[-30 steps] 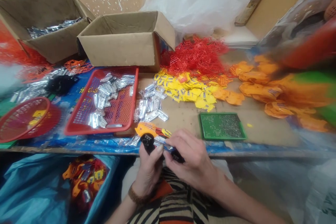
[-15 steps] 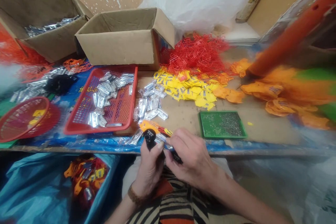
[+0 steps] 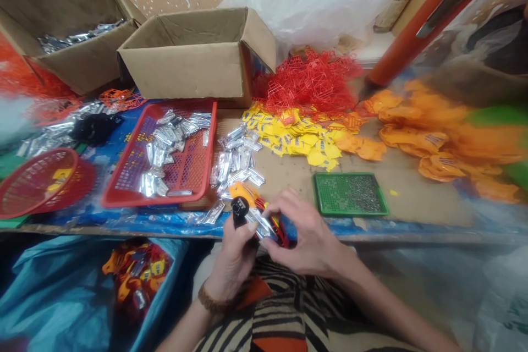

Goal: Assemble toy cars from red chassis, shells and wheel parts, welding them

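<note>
My left hand (image 3: 236, 256), with a brown band at the wrist, is closed around a black tool (image 3: 240, 210) with a round end. Beside it, over the table's front edge, is an orange, yellow and red plastic piece (image 3: 246, 193) with a silver metal part (image 3: 262, 224) on it. My right hand (image 3: 307, 236) curves around the right side of this piece, thumb and index finger touching the silver part. Loose silver parts (image 3: 237, 159) lie just behind, and more fill part of a red tray (image 3: 159, 203).
Yellow pieces (image 3: 289, 135), red frames (image 3: 309, 82) and orange pieces (image 3: 439, 168) lie behind and to the right. A green tray (image 3: 350, 193) holds small metal bits. Two cardboard boxes (image 3: 181, 71) stand behind. An orange pole (image 3: 416, 33) slants in. A blue bag (image 3: 61, 291) hangs lower left.
The orange piece has turned, its head now steeper beside the black tool. My right hand's fingers have spread wider around it. The orange pole appears shifted left and up.
</note>
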Motion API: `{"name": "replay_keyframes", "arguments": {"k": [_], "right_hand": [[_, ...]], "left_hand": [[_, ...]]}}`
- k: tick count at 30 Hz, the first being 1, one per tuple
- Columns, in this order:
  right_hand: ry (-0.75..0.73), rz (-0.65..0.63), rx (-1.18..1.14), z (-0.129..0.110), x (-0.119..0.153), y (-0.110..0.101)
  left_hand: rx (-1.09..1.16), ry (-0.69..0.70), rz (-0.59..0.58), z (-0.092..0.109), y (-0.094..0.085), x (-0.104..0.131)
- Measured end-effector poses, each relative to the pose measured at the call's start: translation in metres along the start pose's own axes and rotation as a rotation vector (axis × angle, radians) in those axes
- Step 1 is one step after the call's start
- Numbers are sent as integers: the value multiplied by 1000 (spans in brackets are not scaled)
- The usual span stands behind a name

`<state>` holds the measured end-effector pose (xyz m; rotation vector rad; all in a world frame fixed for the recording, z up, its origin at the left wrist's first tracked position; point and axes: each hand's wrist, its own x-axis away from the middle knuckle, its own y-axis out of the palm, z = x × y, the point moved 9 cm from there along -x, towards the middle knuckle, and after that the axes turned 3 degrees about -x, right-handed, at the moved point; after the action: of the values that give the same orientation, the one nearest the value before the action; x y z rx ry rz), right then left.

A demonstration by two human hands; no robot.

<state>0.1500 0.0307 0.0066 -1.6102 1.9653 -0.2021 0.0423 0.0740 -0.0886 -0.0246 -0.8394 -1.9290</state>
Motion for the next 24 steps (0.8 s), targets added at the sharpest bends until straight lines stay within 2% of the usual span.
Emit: {"name": "replay_keyframes", "arguments": {"k": [4, 10, 19, 24], "right_hand": [[90, -28, -15, 13, 2, 4], [98, -40, -54, 16, 7, 16], [136, -130, -195, 24, 10, 6], [213, -111, -264, 36, 10, 11]], "left_hand": [[-38, -6, -8, -2, 2, 0], [-49, -24, -12, -1, 3, -1], [-63, -96, -3, -5, -2, -6], [-74, -112, 7, -8, -3, -8]]}}
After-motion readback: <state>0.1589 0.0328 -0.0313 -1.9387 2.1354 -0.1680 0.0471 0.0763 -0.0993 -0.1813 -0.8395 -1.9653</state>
